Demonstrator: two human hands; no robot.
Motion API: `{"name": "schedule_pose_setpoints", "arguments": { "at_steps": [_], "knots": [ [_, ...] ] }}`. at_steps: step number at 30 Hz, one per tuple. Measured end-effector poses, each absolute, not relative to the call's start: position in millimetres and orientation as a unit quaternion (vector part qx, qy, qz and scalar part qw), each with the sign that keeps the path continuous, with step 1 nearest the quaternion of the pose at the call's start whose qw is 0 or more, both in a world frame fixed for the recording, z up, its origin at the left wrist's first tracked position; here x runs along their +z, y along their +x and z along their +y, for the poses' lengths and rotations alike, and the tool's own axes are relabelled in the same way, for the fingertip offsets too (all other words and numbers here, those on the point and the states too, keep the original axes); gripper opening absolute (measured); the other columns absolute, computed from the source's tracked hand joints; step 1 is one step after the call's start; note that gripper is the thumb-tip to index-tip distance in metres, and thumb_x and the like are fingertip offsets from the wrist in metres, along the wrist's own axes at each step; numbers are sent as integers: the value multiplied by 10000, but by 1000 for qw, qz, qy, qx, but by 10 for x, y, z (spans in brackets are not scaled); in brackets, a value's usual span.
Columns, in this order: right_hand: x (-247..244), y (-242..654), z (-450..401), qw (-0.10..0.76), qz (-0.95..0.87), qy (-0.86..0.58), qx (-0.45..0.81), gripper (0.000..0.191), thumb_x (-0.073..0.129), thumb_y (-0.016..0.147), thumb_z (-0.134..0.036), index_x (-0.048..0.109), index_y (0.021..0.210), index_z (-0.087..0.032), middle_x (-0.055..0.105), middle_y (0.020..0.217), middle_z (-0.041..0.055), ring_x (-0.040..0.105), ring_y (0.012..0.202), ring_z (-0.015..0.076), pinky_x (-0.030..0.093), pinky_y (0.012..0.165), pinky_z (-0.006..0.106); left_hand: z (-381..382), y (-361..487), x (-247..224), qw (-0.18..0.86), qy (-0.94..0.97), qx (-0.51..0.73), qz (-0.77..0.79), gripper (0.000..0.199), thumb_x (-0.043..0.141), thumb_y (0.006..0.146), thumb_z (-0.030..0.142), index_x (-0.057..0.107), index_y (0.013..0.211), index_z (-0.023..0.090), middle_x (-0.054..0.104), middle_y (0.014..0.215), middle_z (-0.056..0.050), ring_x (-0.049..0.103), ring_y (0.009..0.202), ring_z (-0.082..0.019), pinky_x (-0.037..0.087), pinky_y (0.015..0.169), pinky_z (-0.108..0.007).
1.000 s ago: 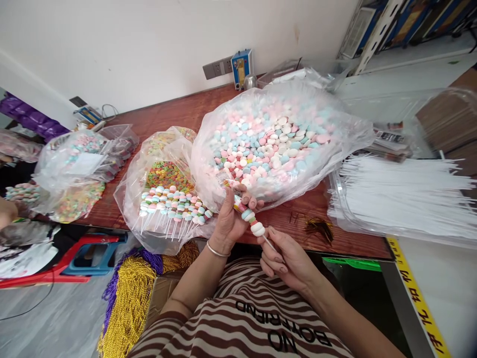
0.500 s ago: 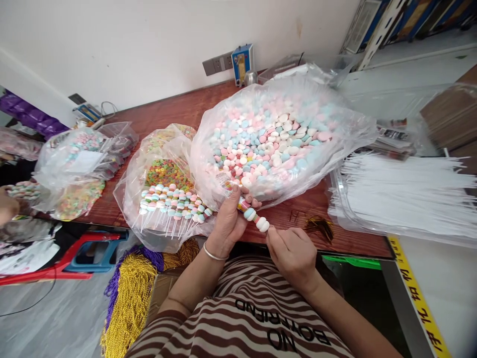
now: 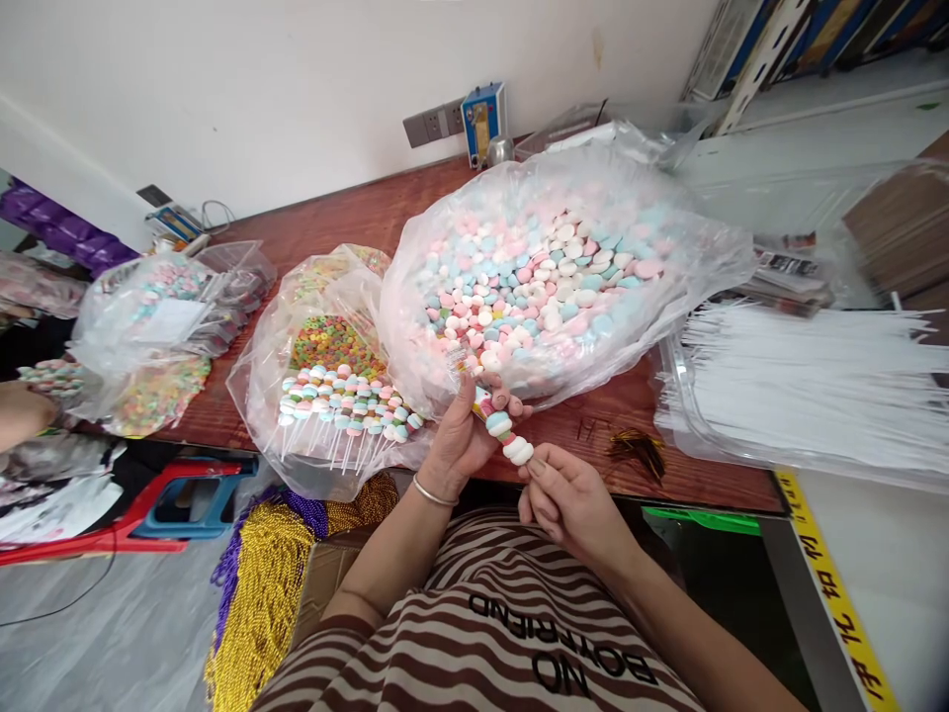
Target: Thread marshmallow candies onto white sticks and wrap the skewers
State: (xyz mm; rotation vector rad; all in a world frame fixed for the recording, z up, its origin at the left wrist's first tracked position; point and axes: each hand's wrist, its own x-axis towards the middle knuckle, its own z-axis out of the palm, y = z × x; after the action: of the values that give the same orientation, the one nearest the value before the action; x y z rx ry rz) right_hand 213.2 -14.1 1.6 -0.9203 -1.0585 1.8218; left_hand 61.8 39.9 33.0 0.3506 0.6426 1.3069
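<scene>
A candy skewer (image 3: 517, 450), threaded with white, blue and pink pieces, slants between my hands in front of the table edge. My left hand (image 3: 458, 435) is closed round its upper part, and a small clear printed wrapper (image 3: 458, 364) sticks up by the thumb. At the lower end, the fingers of my right hand (image 3: 574, 494) pinch the skewer's stick, which they mostly hide. Just beyond my hands lies a large clear bag (image 3: 716, 262) of pastel candies (image 3: 553, 282). To the left, several candy skewers (image 3: 348, 400) rest on a bag with small coloured rings (image 3: 333, 344).
Gold twist ties (image 3: 636, 453) lie right of my hands. White sticks (image 3: 801, 381) fill a clear tray (image 3: 671, 396) at the table's right end. Further left, another person's hand (image 3: 22, 413) is beside more bagged candy (image 3: 159, 391). Gold bead strings (image 3: 263, 593) hang below the table.
My right hand has turned and shifted slightly, its fingers now looser at the skewer's lower end. My left hand keeps its hold. The other person's hand has moved a little right.
</scene>
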Motion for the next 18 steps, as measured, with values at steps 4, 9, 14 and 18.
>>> {"name": "schedule_pose_setpoints", "arguments": {
  "at_steps": [4, 9, 14, 18],
  "knots": [
    [-138, 2181, -120, 459, -710, -442, 299, 148, 568, 977, -278, 670, 908, -195, 600, 628, 5, 529, 562, 141, 461, 645, 309, 394, 675, 359, 700, 152, 609, 340, 320, 732, 880, 464, 660, 873, 153, 598, 710, 14, 642, 723, -138, 552, 854, -327],
    [-271, 2236, -52, 449, -809, -373, 75, 222, 549, 975, -119, 673, 1136, -209, 641, 666, 10, 555, 617, 152, 471, 798, 362, 381, 693, 426, 670, 130, 615, 395, 324, 769, 846, 446, 684, 948, 150, 681, 794, -13, 687, 748, -145, 558, 830, -311],
    [-170, 2191, -37, 488, -762, -408, 119, 107, 576, 973, -162, 669, 1019, -188, 647, 709, 31, 559, 634, 161, 435, 659, 317, 309, 566, 458, 655, 168, 628, 385, 280, 731, 864, 381, 712, 1024, 152, 729, 937, -49, 707, 851, -175, 555, 761, -277],
    [-46, 2185, -59, 446, -598, -439, 501, 223, 572, 994, -392, 663, 942, -194, 605, 697, 4, 544, 602, 142, 432, 578, 272, 221, 411, 458, 681, 182, 610, 362, 268, 732, 834, 304, 717, 1041, 133, 711, 908, -61, 697, 862, -201, 546, 726, -290]
  ]
}}
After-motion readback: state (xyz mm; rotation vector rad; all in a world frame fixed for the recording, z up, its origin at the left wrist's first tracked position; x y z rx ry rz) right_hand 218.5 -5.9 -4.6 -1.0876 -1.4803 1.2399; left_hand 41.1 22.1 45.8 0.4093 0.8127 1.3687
